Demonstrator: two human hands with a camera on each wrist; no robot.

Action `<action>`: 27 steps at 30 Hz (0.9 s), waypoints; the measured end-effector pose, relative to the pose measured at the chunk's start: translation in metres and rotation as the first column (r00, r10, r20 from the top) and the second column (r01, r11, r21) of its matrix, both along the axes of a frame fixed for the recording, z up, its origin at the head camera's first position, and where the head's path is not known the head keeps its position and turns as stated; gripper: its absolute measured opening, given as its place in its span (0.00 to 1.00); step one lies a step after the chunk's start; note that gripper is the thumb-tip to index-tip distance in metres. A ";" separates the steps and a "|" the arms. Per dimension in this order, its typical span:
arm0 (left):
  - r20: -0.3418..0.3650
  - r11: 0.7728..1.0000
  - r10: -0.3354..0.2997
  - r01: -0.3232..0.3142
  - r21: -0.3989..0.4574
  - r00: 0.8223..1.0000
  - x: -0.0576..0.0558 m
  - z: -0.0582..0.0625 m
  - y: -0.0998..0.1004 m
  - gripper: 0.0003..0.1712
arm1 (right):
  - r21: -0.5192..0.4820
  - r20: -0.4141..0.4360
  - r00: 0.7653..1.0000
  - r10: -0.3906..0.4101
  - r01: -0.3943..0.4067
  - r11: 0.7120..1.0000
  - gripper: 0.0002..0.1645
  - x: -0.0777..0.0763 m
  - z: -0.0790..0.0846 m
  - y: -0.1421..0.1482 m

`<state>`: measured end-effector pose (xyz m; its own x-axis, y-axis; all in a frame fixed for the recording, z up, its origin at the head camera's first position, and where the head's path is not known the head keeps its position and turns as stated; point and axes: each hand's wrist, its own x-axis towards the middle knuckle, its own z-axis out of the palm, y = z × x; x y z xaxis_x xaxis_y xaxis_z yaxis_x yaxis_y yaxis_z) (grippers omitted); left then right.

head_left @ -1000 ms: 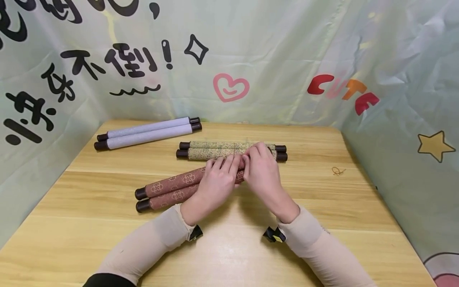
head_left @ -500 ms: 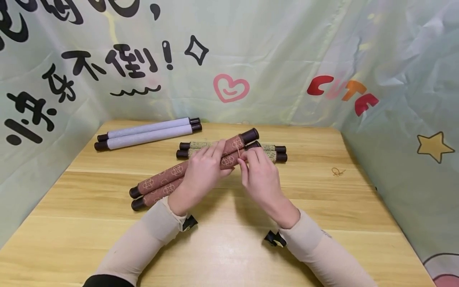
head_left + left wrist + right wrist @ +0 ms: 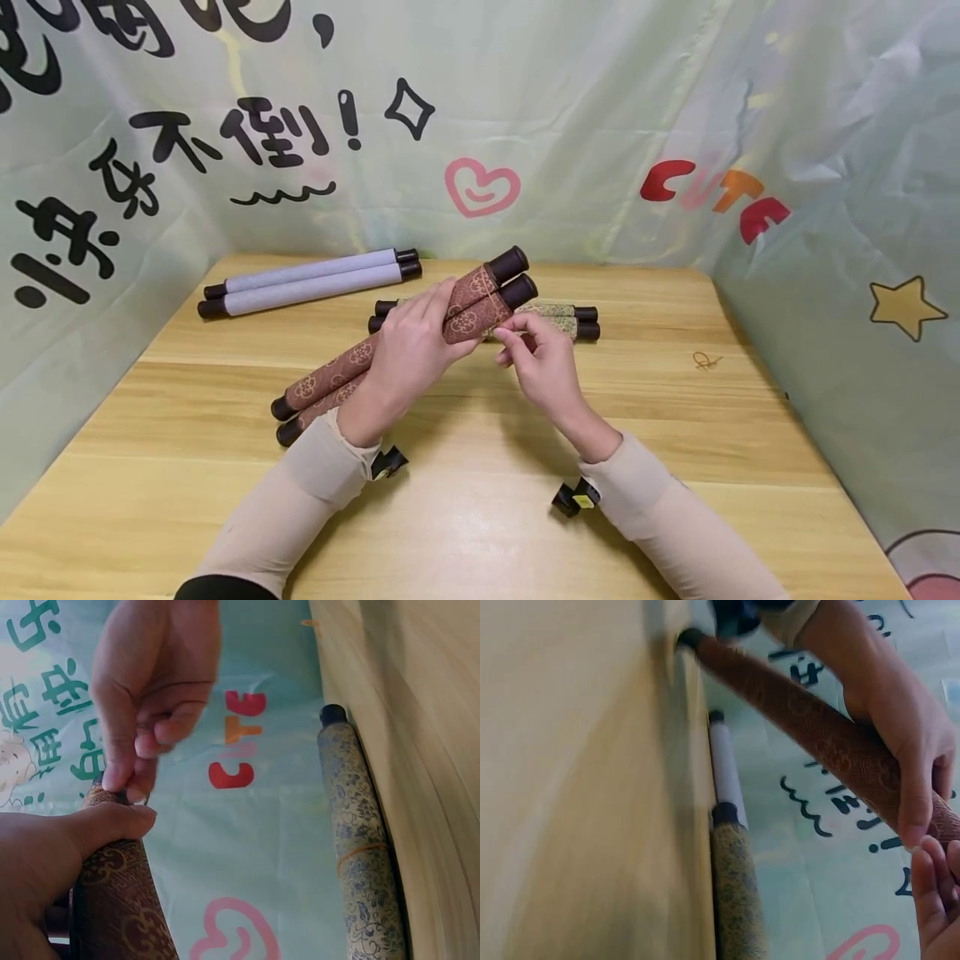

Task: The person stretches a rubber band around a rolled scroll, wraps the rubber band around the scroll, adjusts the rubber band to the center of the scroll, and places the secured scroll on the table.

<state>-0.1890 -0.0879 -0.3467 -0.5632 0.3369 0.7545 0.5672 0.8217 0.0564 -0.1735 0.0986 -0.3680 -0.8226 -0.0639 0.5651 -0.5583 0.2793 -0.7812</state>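
Note:
My left hand (image 3: 412,342) grips a double-rolled brown scroll (image 3: 474,322) with pale flower patterns and black end knobs. The scroll slants up to the right, its right end raised above the table and overlapping a yellow-green scroll (image 3: 555,321) in the head view. Across both rolls near the raised knobs runs a thin rubber band (image 3: 491,288). Thumb and fingertips of my right hand (image 3: 546,367) pinch at the scroll's lower edge, where the band comes down; the fingertips hide that part. In the left wrist view, my left thumb (image 3: 120,823) lies over the scroll just beside those pinching fingers.
A lavender double scroll (image 3: 322,285) with black knobs lies at the back left. The yellow-green scroll has its own band around its middle in the left wrist view. A loose tan band (image 3: 705,360) lies on the table (image 3: 750,433) at right. Printed cloth walls surround the table.
The brown scroll's right end has risen and tilted up more steeply. My left hand has slid left along with it. My right hand has shifted from over the scroll's end to its lower edge.

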 end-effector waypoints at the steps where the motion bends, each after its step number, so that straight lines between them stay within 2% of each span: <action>1: 0.004 1.000 0.001 -0.001 0.003 1.000 0.000 0.000 0.000 0.48 | -0.032 0.016 1.000 0.015 -0.014 0.999 0.06 0.000 -0.001 -0.001; 3: 0.015 1.000 0.009 -0.009 -0.006 1.000 0.002 0.001 -0.001 0.48 | -0.031 -0.017 1.000 0.017 -0.018 0.999 0.07 0.001 -0.003 -0.003; 5: 0.030 0.999 0.016 -0.015 -0.029 0.999 0.003 0.002 -0.001 0.49 | 0.063 -0.137 0.990 -0.034 0.043 0.997 0.06 0.002 -0.004 -0.002; 7: 0.048 0.998 0.026 -0.024 -0.054 0.999 0.003 0.003 -0.001 0.50 | 0.157 -0.301 0.949 -0.093 0.145 0.977 0.05 0.003 -0.005 -0.001; 9: 0.062 0.997 0.037 -0.033 -0.063 0.997 0.003 0.003 -0.001 0.51 | 0.201 -0.451 0.883 -0.130 0.242 0.949 0.06 0.005 -0.003 0.001; 11: 0.066 0.997 0.050 -0.046 -0.058 0.997 0.002 0.004 -0.001 0.51 | 0.199 -0.539 0.831 -0.137 0.283 0.938 0.07 0.006 0.000 0.003; 14: 0.065 0.997 0.051 -0.048 -0.058 0.997 0.001 0.003 -0.002 0.51 | 0.185 -0.599 0.791 -0.125 0.289 0.939 0.08 0.006 0.006 0.007; 17: 0.081 0.996 0.037 -0.030 -0.082 0.996 0.000 0.002 -0.002 0.50 | 0.216 -0.620 0.777 -0.109 0.303 0.928 0.09 0.004 0.011 0.012; 20: 0.112 0.994 0.026 -0.013 -0.111 0.993 0.001 0.000 -0.001 0.51 | 0.281 -0.624 0.778 -0.075 0.313 0.907 0.13 0.001 0.014 0.019; 27: 0.171 0.982 0.046 -0.014 -0.186 0.984 0.003 -0.005 0.001 0.52 | 0.452 -0.595 0.803 0.026 0.307 0.837 0.22 -0.007 0.019 0.032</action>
<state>-0.1865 -0.0874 -0.3519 -0.6923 0.4415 0.5708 0.5370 0.8436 -0.0011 -0.1804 0.1303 -0.3492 -0.3923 -0.3840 0.8359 -0.7611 0.6459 -0.0605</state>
